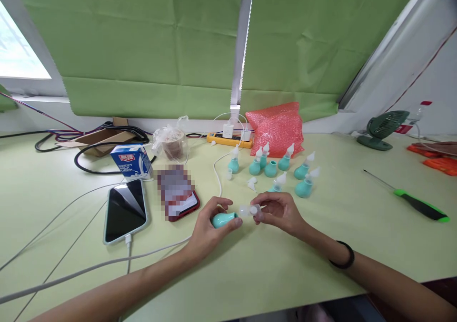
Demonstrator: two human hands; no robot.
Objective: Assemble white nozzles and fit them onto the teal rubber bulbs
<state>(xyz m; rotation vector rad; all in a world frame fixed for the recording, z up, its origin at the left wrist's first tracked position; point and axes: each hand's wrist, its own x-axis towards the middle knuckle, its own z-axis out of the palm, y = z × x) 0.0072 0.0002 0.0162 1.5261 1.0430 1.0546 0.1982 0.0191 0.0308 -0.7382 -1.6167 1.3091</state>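
Observation:
My left hand is closed round a teal rubber bulb lying on its side, its open neck pointing right. Between thumb and fingers, my right hand pinches a small translucent plastic nozzle piece, whose left end is close to the bulb's mouth; whether they touch I cannot tell. Beyond the hands stand several teal bulbs with clear tips, such as a nasal aspirator. Among them one teal bulb has no tip. Loose white tip pieces and a small clear cap lie nearby.
Left of the hands are a phone on a cable, a red-cased phone and a milk carton. Behind stand a bagged cup, a power strip and pink bubble wrap. A screwdriver and fan are right.

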